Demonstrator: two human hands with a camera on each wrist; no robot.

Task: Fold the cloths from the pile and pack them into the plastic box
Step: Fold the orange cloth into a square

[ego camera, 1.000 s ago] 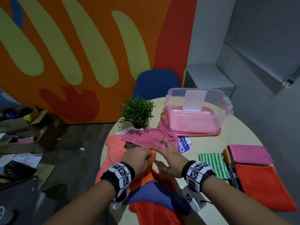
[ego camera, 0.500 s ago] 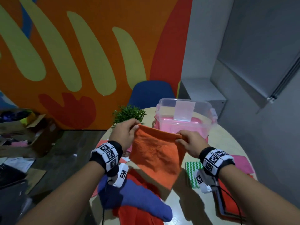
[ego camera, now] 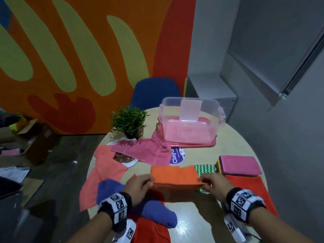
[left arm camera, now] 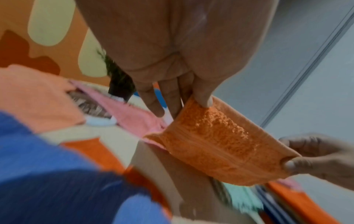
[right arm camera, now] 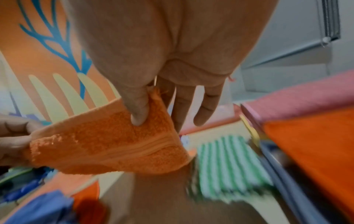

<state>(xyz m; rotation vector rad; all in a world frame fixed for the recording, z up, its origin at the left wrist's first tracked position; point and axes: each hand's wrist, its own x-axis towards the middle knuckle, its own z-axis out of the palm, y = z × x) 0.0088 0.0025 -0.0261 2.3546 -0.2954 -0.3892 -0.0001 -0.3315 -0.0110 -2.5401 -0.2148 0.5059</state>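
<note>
Both hands hold an orange cloth stretched flat and low over the round table, its far edge near a green zigzag cloth. My left hand pinches the cloth's near left corner, thumb on top. My right hand pinches the near right corner. The clear plastic box with pink inside stands at the table's far side. Loose cloths lie at the left: pink, salmon, blue and red.
A small potted plant stands left of the box. Folded pink and orange-red cloths are stacked at the right. A blue chair sits behind the table. Cardboard boxes lie on the floor at left.
The hands took the orange cloth from the pile, lifted it up hanging by its top corners, then brought it down toward the table, where it now lies stretched out flat.
</note>
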